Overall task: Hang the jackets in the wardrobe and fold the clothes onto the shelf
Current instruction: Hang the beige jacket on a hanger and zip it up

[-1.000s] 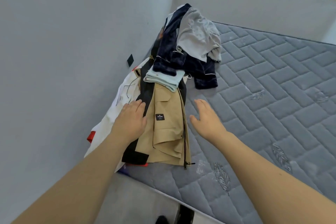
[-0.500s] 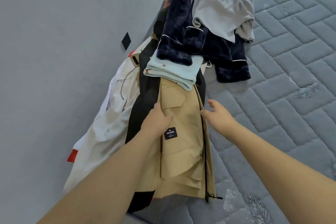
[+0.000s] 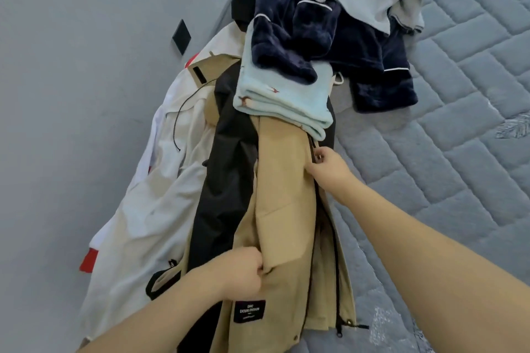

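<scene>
Head view shows you leaning in over the pile at the mattress (image 3: 459, 129) edge along the wall (image 3: 71, 94). A second ago both your hands hovered flat and spread above the tan jacket (image 3: 284, 180); now both have closed on it. Your left hand (image 3: 243, 274) is curled tight around a fold of the front panel near the black label (image 3: 249, 311). Your right hand (image 3: 328, 167) pinches the zipper edge just below the folded blue cloth (image 3: 284, 103). The panel already looks lifted and creased, so I judge the first jacket is being pulled free for hanging. Its upper end sits under the blue cloth and the navy garment (image 3: 301, 37), which may slide as you pull. A black jacket (image 3: 226, 175) and a white jacket (image 3: 149, 209) lie beside it, toward the wall.
</scene>
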